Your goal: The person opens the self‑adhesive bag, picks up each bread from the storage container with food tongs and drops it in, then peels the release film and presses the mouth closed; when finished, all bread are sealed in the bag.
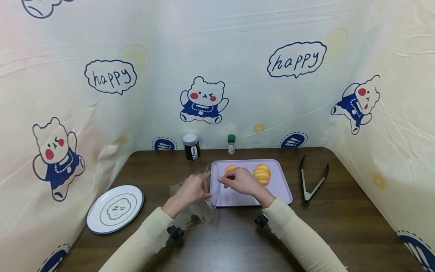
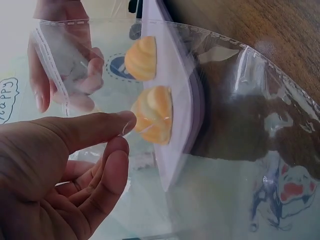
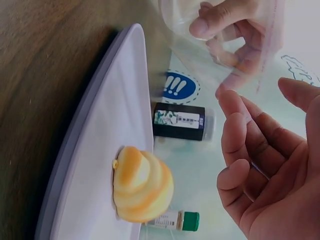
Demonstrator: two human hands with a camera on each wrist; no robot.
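Note:
A clear plastic bag (image 1: 198, 211) hangs from my left hand (image 1: 191, 190), whose thumb and fingertips pinch it; in the left wrist view the clear film (image 2: 225, 120) spreads wide past the fingers. Over the left part of the lilac tray (image 1: 280, 190), my right hand (image 1: 242, 180) hovers close to the bag's edge. Its thumb (image 3: 295, 94) stands apart from loosely bent fingers, with nothing between them. Two yellow-orange bread rolls lie on the tray: one roll (image 1: 262, 174) in full sight, the other roll (image 1: 230, 168) partly hidden behind the right hand.
Tongs (image 1: 307, 185) lie spread to the right of the tray. A white plate (image 1: 102, 211) with a dark rim is at the table's left edge. Along the back stand a dark jar (image 1: 192, 147) with a pale lid and a small green-capped bottle (image 1: 231, 144), before a printed curtain.

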